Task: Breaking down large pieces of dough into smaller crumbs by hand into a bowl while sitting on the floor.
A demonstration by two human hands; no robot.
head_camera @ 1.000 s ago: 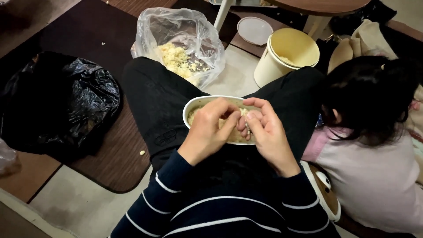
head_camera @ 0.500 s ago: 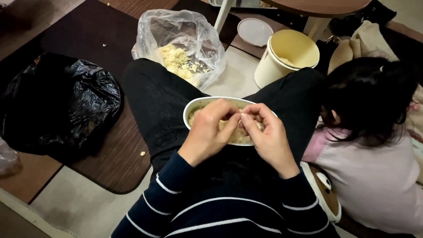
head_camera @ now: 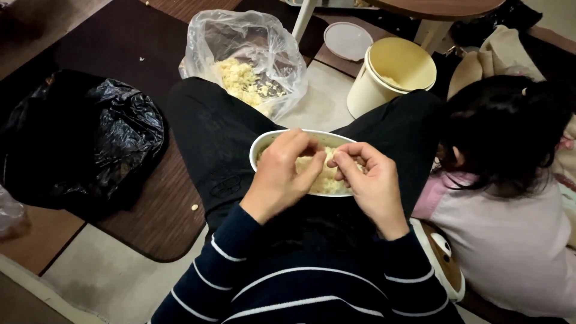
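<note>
There is one white bowl (head_camera: 262,147) on the lap, full of small pale bits. The bowl is long and round, and its long side runs left to right. Two hands are over it. The left hand (head_camera: 282,177) is curled nearly closed, its fingertips pinched on a small pale bit. The right hand (head_camera: 372,180) is curled nearly closed too, pinching at the same spot, fingertips close to the left ones. Past the bowl lies one clear bag (head_camera: 246,63) with more pale bits. To the right of the bag stands one yellow tub (head_camera: 390,75), with one round lid (head_camera: 348,41) beside it. Left of the bowl lies one black bag (head_camera: 78,144). Right of the bowl sits one other person (head_camera: 510,180).
</note>
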